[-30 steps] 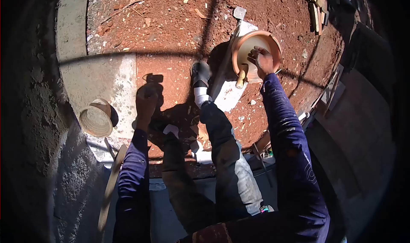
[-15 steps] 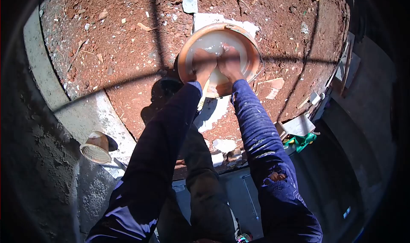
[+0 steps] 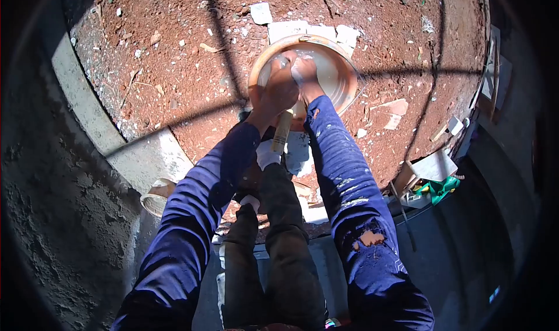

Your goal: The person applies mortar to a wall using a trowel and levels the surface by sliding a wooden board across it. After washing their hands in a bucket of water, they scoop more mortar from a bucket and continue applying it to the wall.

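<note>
A round orange-brown basin (image 3: 351,89) of cloudy whitish water (image 3: 329,78) stands on the ground before me. Over its far half, my left hand (image 3: 282,85) and my right hand (image 3: 305,73) are close together, wet and with fingers curled in. Something greyish shows at the left fingers, but I cannot tell what either hand holds. A pale wooden handle (image 3: 282,132) leans at the basin's near rim, below my left wrist; its far end is hidden.
Reddish soil with stones surrounds the basin. White slabs (image 3: 288,30) lie behind it. A small bucket (image 3: 156,198) sits at the left by a concrete edge (image 3: 87,112). Boards and a green item (image 3: 443,189) lie at the right. My legs are just below the basin.
Both hands have risen out of the water and come together at the far side of the basin. The view has shifted, showing more of the handle and my legs.
</note>
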A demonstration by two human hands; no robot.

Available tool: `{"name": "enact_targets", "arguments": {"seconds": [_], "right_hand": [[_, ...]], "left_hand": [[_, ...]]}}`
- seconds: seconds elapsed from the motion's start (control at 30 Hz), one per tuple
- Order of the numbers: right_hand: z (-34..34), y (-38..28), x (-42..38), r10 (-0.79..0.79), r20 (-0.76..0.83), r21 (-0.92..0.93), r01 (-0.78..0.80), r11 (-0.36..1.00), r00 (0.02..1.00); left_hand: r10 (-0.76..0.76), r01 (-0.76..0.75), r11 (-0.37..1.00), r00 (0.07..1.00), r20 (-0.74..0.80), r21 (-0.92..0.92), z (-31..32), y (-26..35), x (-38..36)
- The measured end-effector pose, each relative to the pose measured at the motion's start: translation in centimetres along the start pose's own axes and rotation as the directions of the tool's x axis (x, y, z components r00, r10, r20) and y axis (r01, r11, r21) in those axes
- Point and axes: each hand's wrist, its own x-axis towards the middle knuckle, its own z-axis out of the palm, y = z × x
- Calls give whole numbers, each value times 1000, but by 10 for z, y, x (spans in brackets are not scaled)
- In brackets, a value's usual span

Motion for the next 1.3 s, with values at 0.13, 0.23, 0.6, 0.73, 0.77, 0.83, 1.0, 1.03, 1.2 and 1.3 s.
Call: {"name": "enact_targets", "arguments": {"seconds": [0.13, 0.23, 0.6, 0.73, 0.77, 0.83, 1.0, 1.03, 1.2, 1.3], "right_hand": [[18, 48, 33, -526, -110, -599, 366, 712, 843], [34, 64, 19, -308, -157, 151, 331, 932, 938], [1, 4, -83, -409, -147, -401, 324, 857, 901], [-9, 7, -82, -453, -397, -435, 271, 859, 798], [-10, 14, -74, -454, -391, -447, 266, 854, 801], [-10, 27, -56, -604, -401, -642, 259, 722, 689], [-12, 20, -39, -396, -272, -747, 67, 661, 877], [-12, 23, -35, -403, -268, -737, 83, 671, 875], [-9, 46, -30, -483, -366, -603, 193, 774, 795], [-10, 32, -56, -689, -603, -541, 429, 724, 402]], "left_hand": [[259, -300, 931, 944, -204, -206, 28, 62, -7], [13, -59, 982, 970, -244, -182, 40, 91, -17], [-488, 444, 873, 802, -345, -204, 37, 138, 30], [-422, 249, 848, 852, -309, -469, 48, 123, 8], [-430, 264, 849, 849, -307, -458, 49, 117, 10], [-435, 287, 860, 845, -311, -423, 45, 105, 16], [-406, 324, 907, 843, -353, -270, 32, 84, 27], [-394, 327, 916, 843, -366, -232, 31, 82, 28], [-269, 279, 959, 861, -431, -40, 35, 79, 27], [-45, 289, 787, 908, -418, 544, 39, 104, 31]]}}
